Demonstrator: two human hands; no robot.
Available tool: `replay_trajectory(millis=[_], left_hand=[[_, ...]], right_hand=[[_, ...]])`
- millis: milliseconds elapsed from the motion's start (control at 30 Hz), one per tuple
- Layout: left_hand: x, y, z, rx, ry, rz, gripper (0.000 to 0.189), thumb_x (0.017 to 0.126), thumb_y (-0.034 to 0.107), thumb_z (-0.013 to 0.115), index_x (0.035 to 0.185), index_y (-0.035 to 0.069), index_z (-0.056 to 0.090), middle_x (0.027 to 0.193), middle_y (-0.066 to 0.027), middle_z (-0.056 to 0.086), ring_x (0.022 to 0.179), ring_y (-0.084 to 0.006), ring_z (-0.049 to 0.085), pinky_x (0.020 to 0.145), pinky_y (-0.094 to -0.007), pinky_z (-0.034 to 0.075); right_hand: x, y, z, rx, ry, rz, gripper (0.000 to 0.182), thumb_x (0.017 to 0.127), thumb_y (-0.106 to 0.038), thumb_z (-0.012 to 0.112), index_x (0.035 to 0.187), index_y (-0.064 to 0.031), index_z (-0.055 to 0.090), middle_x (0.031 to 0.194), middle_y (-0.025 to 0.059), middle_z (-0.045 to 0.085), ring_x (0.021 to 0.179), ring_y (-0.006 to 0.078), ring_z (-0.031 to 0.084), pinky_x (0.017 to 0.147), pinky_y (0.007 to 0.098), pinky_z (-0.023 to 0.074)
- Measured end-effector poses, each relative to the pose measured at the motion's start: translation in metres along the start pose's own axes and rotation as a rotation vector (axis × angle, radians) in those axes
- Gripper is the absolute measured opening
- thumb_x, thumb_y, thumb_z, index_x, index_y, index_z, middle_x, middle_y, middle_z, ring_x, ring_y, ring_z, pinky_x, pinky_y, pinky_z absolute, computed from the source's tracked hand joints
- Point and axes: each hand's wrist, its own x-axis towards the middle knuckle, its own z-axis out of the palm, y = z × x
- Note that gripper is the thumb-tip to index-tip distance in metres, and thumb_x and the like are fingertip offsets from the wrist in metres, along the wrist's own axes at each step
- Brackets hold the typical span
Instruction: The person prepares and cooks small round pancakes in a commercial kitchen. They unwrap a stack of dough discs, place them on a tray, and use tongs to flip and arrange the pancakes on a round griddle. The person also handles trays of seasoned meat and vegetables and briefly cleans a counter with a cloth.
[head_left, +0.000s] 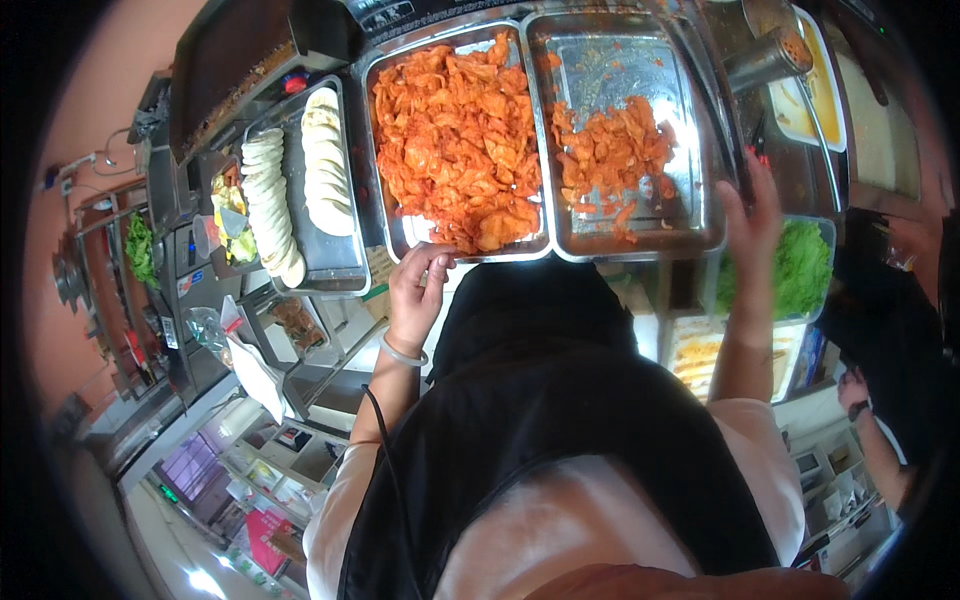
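My left hand (417, 291), with a pale bangle on its wrist, has its fingers curled over the near rim of a metal tray (397, 251). Orange-red sauced meat pieces (461, 142) are heaped in that tray. Against its right side sits a second metal tray (611, 64), holding a smaller pile of similar meat (611, 154). At that tray's right edge, my right hand (756, 214) is blurred, with a long dark utensil (712, 82) between thumb and fingers. The utensil slants over the tray's far right corner, and blur hides its exact kind.
To the left, a tray (322, 259) carries two rows of pale flat breads (274, 206). Shredded greens (799, 270) fill a container on the right. Beyond are a perforated metal shaker (772, 60) and a white tub (825, 82). Another person's hand (853, 390) shows far right.
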Motion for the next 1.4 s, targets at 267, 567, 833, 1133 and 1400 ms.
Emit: replay_trajectory(millis=[267, 567, 833, 1133, 1400], left_hand=[[-0.038, -0.011, -0.026, -0.009, -0.053, 0.036, 0.01, 0.097, 0.005, 0.058, 0.099, 0.0, 0.067, 0.08, -0.0067, 0.063, 0.064, -0.013, 0.058, 0.059, -0.0254, 0.048], [-0.176, -0.095, -0.117, -0.107, 0.08, -0.015, 0.01, 0.096, 0.003, 0.058, 0.098, -0.001, 0.067, 0.081, -0.0058, 0.061, 0.068, -0.0124, 0.056, 0.062, -0.024, 0.046], [-0.321, -0.179, -0.183, -0.093, 0.314, -0.16, 0.011, 0.097, 0.007, 0.058, 0.098, 0.001, 0.067, 0.078, -0.0066, 0.062, 0.063, -0.0134, 0.058, 0.058, -0.0259, 0.047], [-0.361, -0.206, -0.211, -0.14, 0.495, -0.156, 0.01, 0.097, 0.005, 0.058, 0.098, 0.0, 0.067, 0.08, -0.0056, 0.063, 0.064, -0.0117, 0.057, 0.058, -0.024, 0.046], [-0.366, -0.2, -0.224, -0.137, 0.432, -0.196, 0.011, 0.097, 0.006, 0.058, 0.098, -0.001, 0.067, 0.08, -0.0061, 0.062, 0.065, -0.0121, 0.057, 0.059, -0.024, 0.046]], right_hand=[[-0.06, -0.001, 0.006, -0.027, 0.036, 0.065, 0.045, 0.089, -0.008, 0.069, 0.131, 0.0013, 0.056, 0.12, 0.0125, 0.062, 0.109, 0.0185, 0.059, 0.093, 0.0298, 0.0477], [-0.149, -0.108, 0.092, 0.261, 0.043, 0.169, 0.05, 0.09, -0.005, 0.068, 0.137, -0.0014, 0.053, 0.104, 0.001, 0.063, 0.078, 0.0039, 0.055, 0.065, 0.0172, 0.0437], [-0.206, -0.217, 0.19, 0.48, -0.18, 0.102, 0.052, 0.091, -0.003, 0.068, 0.139, 0.0017, 0.05, 0.102, 0.0026, 0.065, 0.079, 0.0053, 0.057, 0.067, 0.0183, 0.046], [-0.218, -0.257, 0.249, 0.42, -0.238, 0.014, 0.053, 0.09, -0.009, 0.071, 0.138, 0.0006, 0.052, 0.101, 0.0003, 0.064, 0.081, 0.0045, 0.057, 0.07, 0.0183, 0.0467], [-0.224, -0.287, 0.249, 0.488, -0.301, 0.071, 0.054, 0.088, -0.004, 0.071, 0.138, 0.0012, 0.051, 0.111, 0.0021, 0.064, 0.094, 0.0085, 0.06, 0.084, 0.0226, 0.0487]])
